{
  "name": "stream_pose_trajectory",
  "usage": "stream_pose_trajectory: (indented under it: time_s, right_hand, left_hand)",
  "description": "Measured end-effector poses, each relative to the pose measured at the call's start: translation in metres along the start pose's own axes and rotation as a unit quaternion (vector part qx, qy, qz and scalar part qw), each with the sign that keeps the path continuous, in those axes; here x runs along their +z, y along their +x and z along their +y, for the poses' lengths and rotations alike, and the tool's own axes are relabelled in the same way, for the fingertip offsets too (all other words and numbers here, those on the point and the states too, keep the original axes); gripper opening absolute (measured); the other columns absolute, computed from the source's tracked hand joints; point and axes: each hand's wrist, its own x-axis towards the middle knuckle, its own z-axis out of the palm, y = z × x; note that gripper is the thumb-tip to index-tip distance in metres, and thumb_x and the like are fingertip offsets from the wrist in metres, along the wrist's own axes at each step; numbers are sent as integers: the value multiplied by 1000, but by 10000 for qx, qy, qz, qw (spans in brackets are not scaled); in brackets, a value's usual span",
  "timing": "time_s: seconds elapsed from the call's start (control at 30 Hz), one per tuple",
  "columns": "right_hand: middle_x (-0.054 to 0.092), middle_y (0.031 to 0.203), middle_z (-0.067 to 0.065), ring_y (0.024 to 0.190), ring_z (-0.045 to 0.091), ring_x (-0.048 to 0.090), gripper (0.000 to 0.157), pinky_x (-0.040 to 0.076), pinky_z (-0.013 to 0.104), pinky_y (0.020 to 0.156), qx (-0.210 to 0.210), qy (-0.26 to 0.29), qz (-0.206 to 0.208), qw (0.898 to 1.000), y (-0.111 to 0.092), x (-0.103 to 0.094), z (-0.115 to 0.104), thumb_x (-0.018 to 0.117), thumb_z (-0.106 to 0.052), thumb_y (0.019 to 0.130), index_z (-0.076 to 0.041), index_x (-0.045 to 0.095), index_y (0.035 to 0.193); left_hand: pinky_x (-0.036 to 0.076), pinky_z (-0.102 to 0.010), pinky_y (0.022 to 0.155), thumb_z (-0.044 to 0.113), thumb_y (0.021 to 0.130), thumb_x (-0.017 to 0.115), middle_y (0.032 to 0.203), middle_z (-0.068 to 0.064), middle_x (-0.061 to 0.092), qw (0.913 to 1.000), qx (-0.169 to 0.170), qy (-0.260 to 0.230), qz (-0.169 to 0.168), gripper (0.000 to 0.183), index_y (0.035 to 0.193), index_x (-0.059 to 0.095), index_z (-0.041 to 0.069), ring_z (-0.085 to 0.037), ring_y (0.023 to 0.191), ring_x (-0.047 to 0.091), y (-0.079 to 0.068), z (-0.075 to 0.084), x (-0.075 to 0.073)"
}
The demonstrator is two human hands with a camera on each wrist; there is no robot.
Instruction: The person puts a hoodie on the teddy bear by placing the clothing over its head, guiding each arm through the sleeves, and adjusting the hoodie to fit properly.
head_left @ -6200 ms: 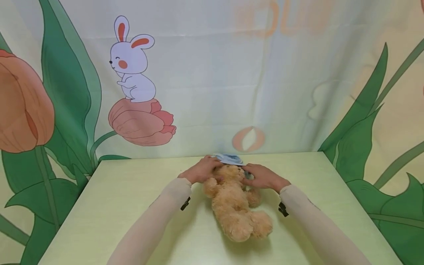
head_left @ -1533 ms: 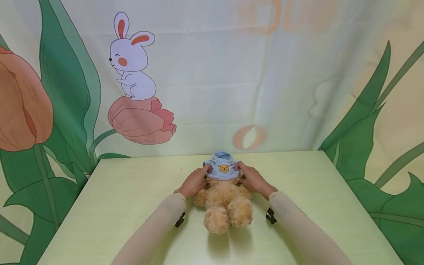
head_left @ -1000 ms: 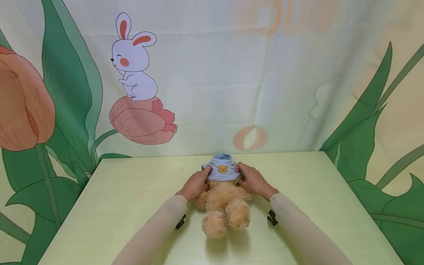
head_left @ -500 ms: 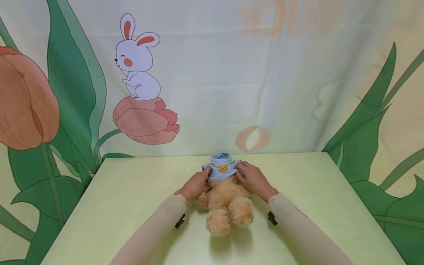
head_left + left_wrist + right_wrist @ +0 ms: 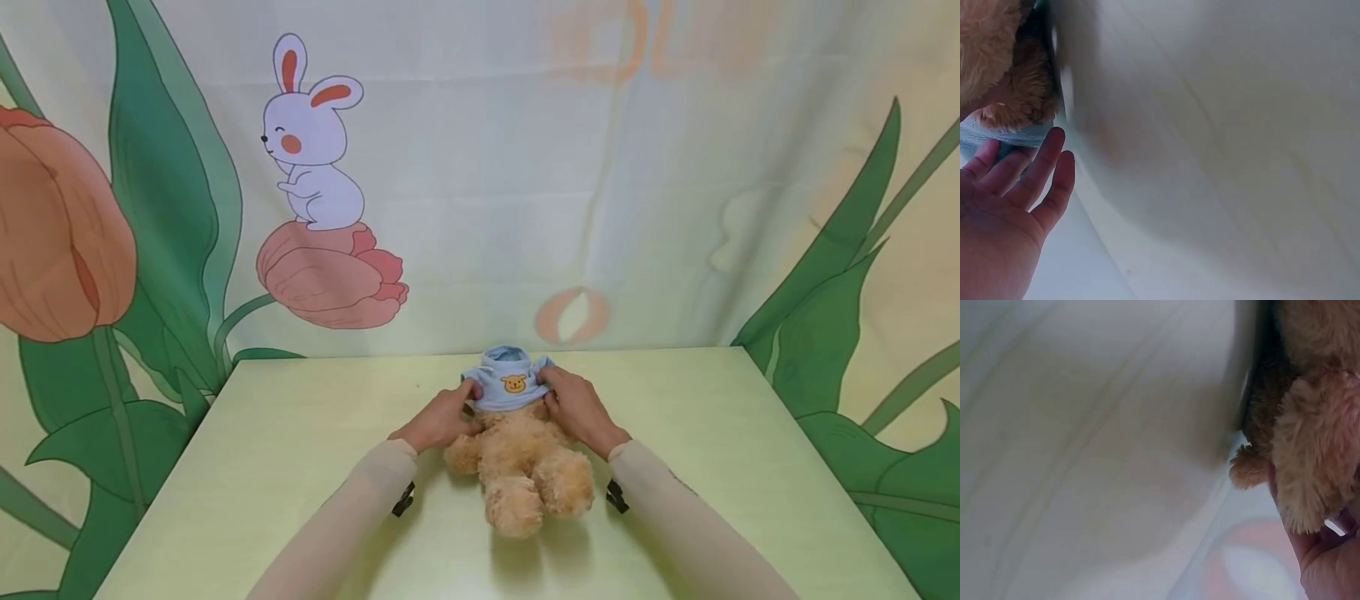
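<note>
Over the plush bear (image 5: 517,442) lies a blue shirt (image 5: 510,398).

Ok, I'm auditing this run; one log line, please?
left hand: holds blue shirt | right hand: holds blue shirt | teddy bear: head hidden by shirt

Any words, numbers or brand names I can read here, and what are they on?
No text can be read.
Backdrop: faint orange shapes at the top, perhaps letters, too blurred and cut off.
Blue shirt: a printed animal face, no visible words.
</note>
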Motion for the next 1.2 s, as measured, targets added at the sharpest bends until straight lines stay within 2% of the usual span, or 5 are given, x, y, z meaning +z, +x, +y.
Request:
stream_pose_trajectory:
  time_s: [0.3, 0.6, 0.77, 0.9, 1.2]
  right_hand:
    - [67, 110, 5, 91, 20, 66, 16, 53, 37, 77, 337, 613, -233, 9973, 6, 1, 1, 55, -7, 97, -11, 64, 110]
    - [69, 97, 3, 87, 20, 65, 14, 53, 37, 77, -441, -91, -264, 9986, 5, -3, 7, 59, -2, 94, -14, 63, 99]
    - [66, 118, 7, 93, 20, 64, 35, 54, 36, 80, -162, 320, -1135, 9929, 2, -10, 12, 60, 8, 89, -12, 60, 118]
    - [60, 128, 10, 82, 14, 60, 50, 51, 30, 70, 76, 713, -1683, 9831, 2, -10, 15, 64, 11, 84, -11, 52, 127]
    - [64, 98, 3, 74, 13, 53, 27, 43, 30, 68, 39, 602, -1183, 9911, 2, 1, 10, 64, -1, 91, -16, 52, 110]
  left_hand:
    - [52, -42, 93, 9, 87, 72, 124, -17, 60, 9999, 64, 70, -48, 39, 114, 45, 10, -32, 110, 65, -3, -1, -1]
    - [50, -44, 98, 17, 88, 73, 129, -16, 60, 10000, -1, 18, -93, 40, 118, 47, 11, -32, 114, 63, -2, 1, -3]
    - [51, -43, 98, 18, 91, 70, 132, -17, 58, 9999, -25, 54, -120, 41, 124, 46, 8, -32, 114, 63, -1, 1, -3]
    - [53, -43, 93, 11, 92, 68, 124, -19, 61, 9997, 127, 188, 49, 37, 123, 49, 3, -31, 108, 65, 1, 0, -1]
    - [48, -33, 67, 7, 94, 62, 103, -19, 67, 9939, 542, 916, 300, 29, 117, 45, 3, -22, 81, 64, 3, 3, 10]
